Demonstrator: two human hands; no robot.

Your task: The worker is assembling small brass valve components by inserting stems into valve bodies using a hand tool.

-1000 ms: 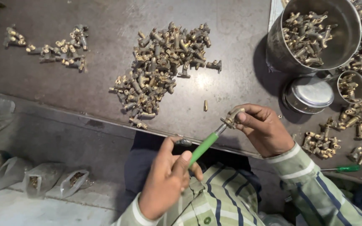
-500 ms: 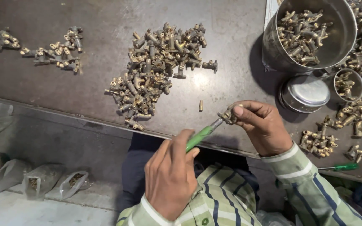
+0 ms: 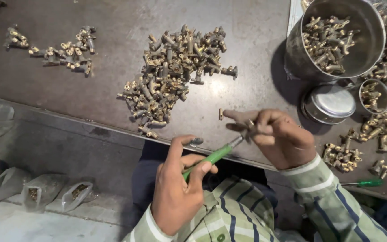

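My left hand (image 3: 178, 188) grips a green-handled screwdriver (image 3: 211, 157) near the table's front edge. Its metal tip points up and right into a small brass fitting (image 3: 249, 127), which my right hand (image 3: 276, 136) pinches between thumb and fingers. Both hands hover just above the dark metal table (image 3: 113, 67). A large heap of brass fittings (image 3: 173, 76) lies on the table just beyond the hands. One single small brass piece (image 3: 221, 114) lies loose close to my right fingertips.
A big steel pot (image 3: 337, 38) holding brass fittings stands at the back right, with an upturned steel lid (image 3: 328, 104) and a small steel cup (image 3: 375, 95) beside it. More fittings (image 3: 386, 125) are scattered right. A second green screwdriver (image 3: 363, 183) lies at the right. Small bags (image 3: 52, 195) sit below left.
My right hand has turned the brass fitting and shifted slightly right; the left hand has regripped the screwdriver, keeping its tip in the fitting. The view has moved closer.
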